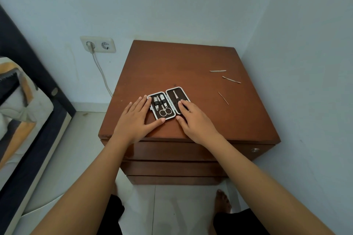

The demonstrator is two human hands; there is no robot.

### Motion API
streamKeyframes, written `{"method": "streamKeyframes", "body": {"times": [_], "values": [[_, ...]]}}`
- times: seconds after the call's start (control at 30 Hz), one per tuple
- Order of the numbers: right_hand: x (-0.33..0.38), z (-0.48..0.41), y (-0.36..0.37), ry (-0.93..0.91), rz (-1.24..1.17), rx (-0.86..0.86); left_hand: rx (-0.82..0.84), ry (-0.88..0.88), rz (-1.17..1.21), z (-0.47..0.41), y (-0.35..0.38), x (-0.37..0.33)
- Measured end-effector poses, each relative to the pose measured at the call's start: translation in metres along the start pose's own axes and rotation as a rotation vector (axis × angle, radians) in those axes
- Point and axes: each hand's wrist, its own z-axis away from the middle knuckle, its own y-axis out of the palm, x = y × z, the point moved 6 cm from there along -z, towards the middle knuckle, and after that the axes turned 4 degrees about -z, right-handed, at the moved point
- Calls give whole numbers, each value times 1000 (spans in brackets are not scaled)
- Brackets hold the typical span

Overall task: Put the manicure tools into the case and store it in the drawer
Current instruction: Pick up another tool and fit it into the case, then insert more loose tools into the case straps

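Case (168, 103) lies open flat near the 6 o'clock edge of the surface (172, 66) | scissors (165, 111) strapped in its left half | left hand (136, 119) spread flat at its 9 o'clock | right hand (193, 118) flat, fingers hiding the right half's lower part | three loose tools (217, 71) (231, 79) (223, 98) at 2 o'clock, too thin to identify | drawers (172, 151) closed.

Both bare forearms reach forward, converging slightly. The left hand (136, 120) lies flat, palm down, fingers spread and extended, thumb angled inward. The right hand (194, 120) also rests palm down, fingers pointing forward-left, thumb stretched toward the left thumb.
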Motion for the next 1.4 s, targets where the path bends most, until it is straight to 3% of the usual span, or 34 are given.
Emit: {"method": "streamKeyframes", "body": {"times": [0.4,0.5,0.57,0.63,0.83,1.03,1.4], "values": [[0,9,-4,-11,-78,-140,18,-4,-8,1,0,-1],[-6,6,-6,33,-237,-148,24,-1,-8,1,0,0],[-18,0,-17,83,-378,-240,27,4,-14,1,1,0],[-37,-16,-31,119,-356,-321,16,6,-16,0,0,-1],[-95,-93,-39,383,-23,-63,-4,13,-8,-1,1,1],[-115,-130,-30,490,134,90,-21,11,2,-1,1,2],[-72,-81,-9,223,60,71,6,5,6,0,-1,1]]}}
